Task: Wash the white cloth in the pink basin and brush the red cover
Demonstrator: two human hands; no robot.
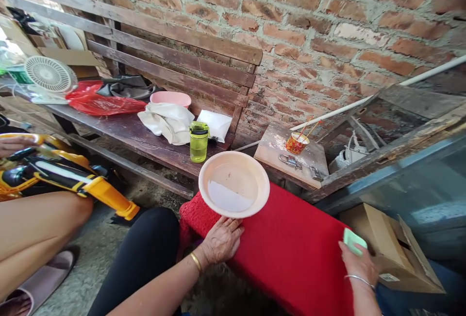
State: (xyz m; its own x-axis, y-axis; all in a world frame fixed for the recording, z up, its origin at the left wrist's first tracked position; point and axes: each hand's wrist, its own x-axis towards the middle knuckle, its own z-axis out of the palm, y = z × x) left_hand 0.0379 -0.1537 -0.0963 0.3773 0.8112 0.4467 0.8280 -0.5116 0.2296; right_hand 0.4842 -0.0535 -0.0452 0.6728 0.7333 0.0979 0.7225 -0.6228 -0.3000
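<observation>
A pale pink basin (pixel 262 187) with water in it sits at the far end of the red cloth (pixel 291 243). My left hand (pixel 223 239) lies at the near edge of the cloth, fingers stretched out, the tips at or just under the basin's rim; whether they press on it I cannot tell. Off to the right, above the cloth's right edge, my right hand (pixel 360 262) is closed around a small pale green block (pixel 354 241); whether it is soap or a sponge does not show.
Behind the basin, a bench (pixel 120 126) holds a green bottle (pixel 198 142), white cloth (pixel 169 122), red bag (pixel 105 101) and fan (pixel 51 74). A small table (pixel 269 146) bears a paper cup (pixel 295 143). A cardboard box (pixel 393 248) stands right; another person's leg (pixel 43 224) is left.
</observation>
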